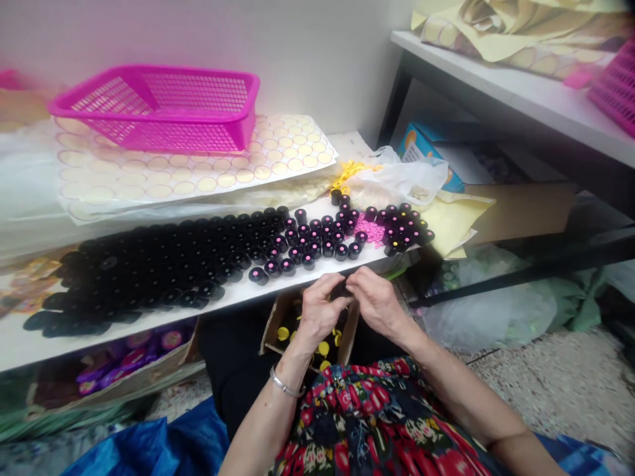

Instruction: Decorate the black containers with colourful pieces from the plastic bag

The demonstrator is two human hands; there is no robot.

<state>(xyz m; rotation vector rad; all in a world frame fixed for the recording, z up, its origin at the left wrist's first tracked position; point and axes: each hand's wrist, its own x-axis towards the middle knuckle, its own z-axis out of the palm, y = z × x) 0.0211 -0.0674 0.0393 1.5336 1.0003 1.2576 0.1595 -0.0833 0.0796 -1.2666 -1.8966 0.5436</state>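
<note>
Pinching dark pc (341,289), partly hidden, btw fingertips of L hand (320,307) & R hand (376,302), w/ both grips almost closed. Holding it over box (350,337) w/ yellow discs (323,348), near edge of table (233,289) w/ black caps (327,249).

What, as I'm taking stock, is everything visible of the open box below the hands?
The box is open-topped, brown and cardboard-looking, its mouth facing up. Round yellow pieces lie inside; the interior otherwise looks dark. It sits lower than the white worktop, near the floral clothing, beneath the left hand and right hand, which hide part of it. What it rests on is hidden.
</note>
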